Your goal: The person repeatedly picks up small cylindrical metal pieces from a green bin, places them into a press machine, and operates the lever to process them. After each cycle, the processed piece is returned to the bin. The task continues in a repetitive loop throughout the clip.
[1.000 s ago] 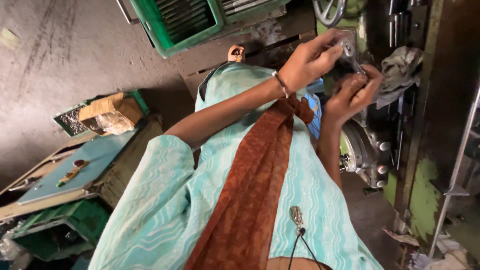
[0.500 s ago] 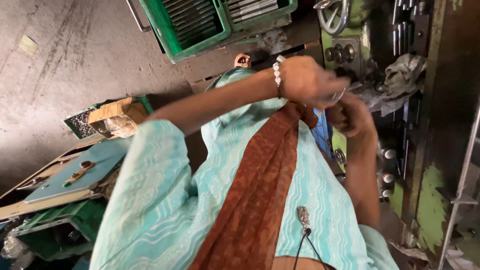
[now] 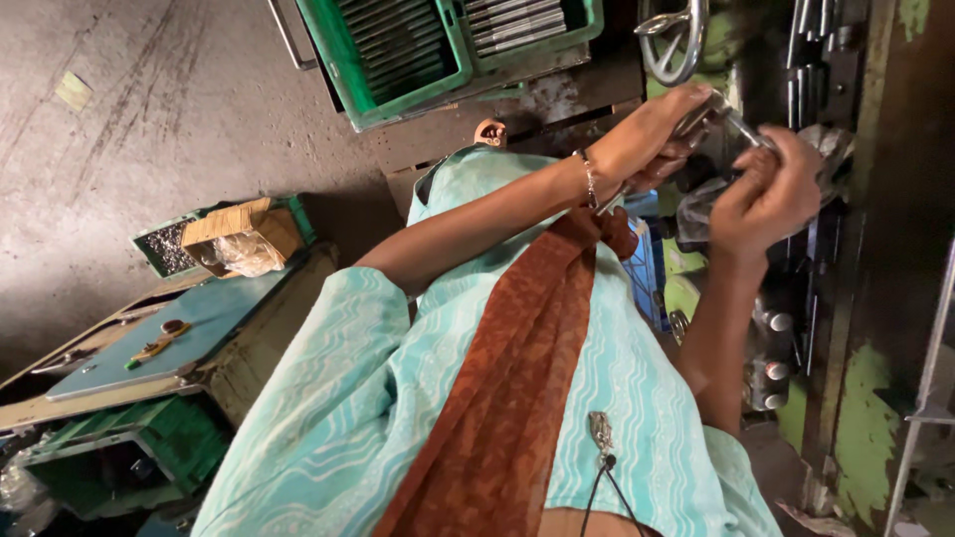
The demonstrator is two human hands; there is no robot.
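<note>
While the pale turquoise striped tunic (image 3: 418,398) and rust-orange patterned scarf (image 3: 507,388) fill the near view, both hands are up by the dark green-painted metal machine (image 3: 856,328). Left hand (image 3: 652,134), beaded bracelet on the wrist, has its fingers wrapped round a slim shiny metal rod (image 3: 741,124), right in front of that machine. Right hand (image 3: 766,194) pinches the rod's other end, fingers curled tight. Farther off, left of the machine, sits a green plastic crate of grey metal rods (image 3: 398,50).
</note>
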